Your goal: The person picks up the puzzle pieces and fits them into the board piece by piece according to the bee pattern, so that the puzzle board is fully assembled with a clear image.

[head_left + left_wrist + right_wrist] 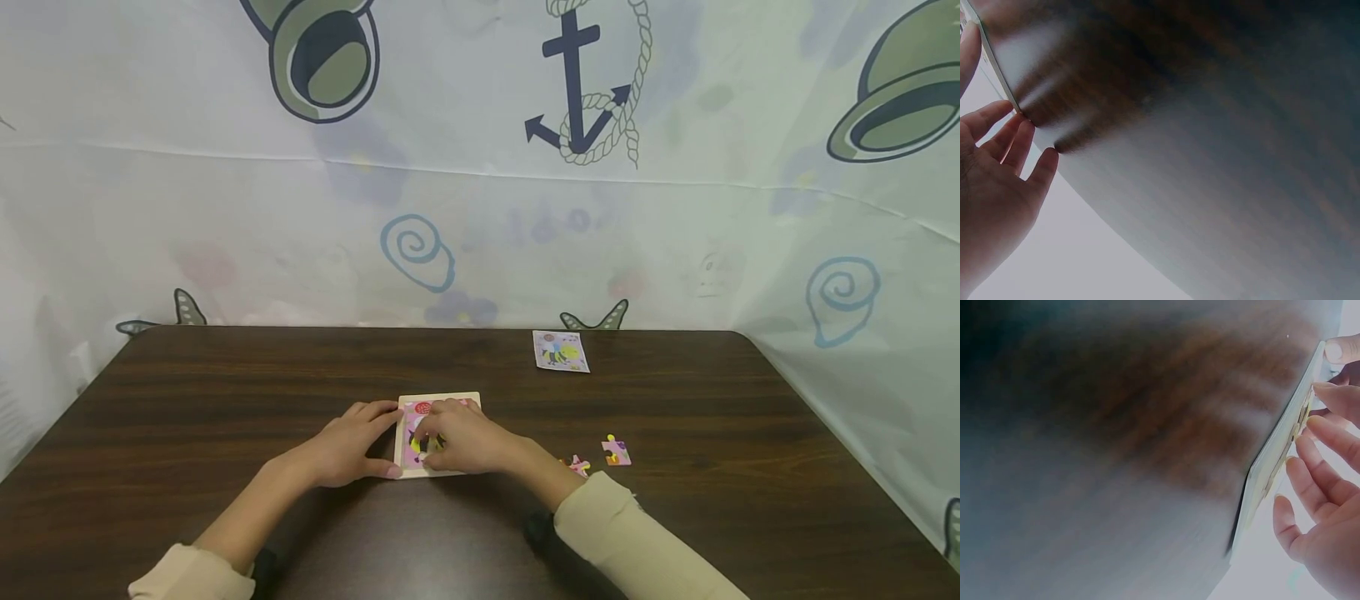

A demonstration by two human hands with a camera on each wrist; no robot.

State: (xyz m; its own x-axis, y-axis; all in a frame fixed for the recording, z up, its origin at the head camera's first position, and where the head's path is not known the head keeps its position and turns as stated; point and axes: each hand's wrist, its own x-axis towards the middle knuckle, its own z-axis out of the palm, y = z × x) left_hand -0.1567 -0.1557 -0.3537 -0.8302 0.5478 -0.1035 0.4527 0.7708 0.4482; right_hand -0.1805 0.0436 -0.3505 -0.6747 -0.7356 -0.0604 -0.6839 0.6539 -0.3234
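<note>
A small jigsaw puzzle tray (438, 397) with a pale wooden rim lies on the table, showing a pink picture with a yellow-and-black bee. My left hand (348, 450) touches its left side, thumb at the near corner and fingers farther up; the left wrist view shows those fingers fairly straight against the rim. Over the picture is my right hand (468, 437), covering much of it. In the right wrist view its loosely bent fingertips (1316, 425) touch the puzzle's face. No loose piece shows between them. Two loose jigsaw pieces (616, 452) are visible right of my right forearm.
A square picture card (561, 352) with the same bee lies at the table's back edge. The dark wooden table (247, 383) meets a white printed curtain (480, 250) behind and at the sides. My right sleeve (637, 533) partly hides the area near the loose pieces.
</note>
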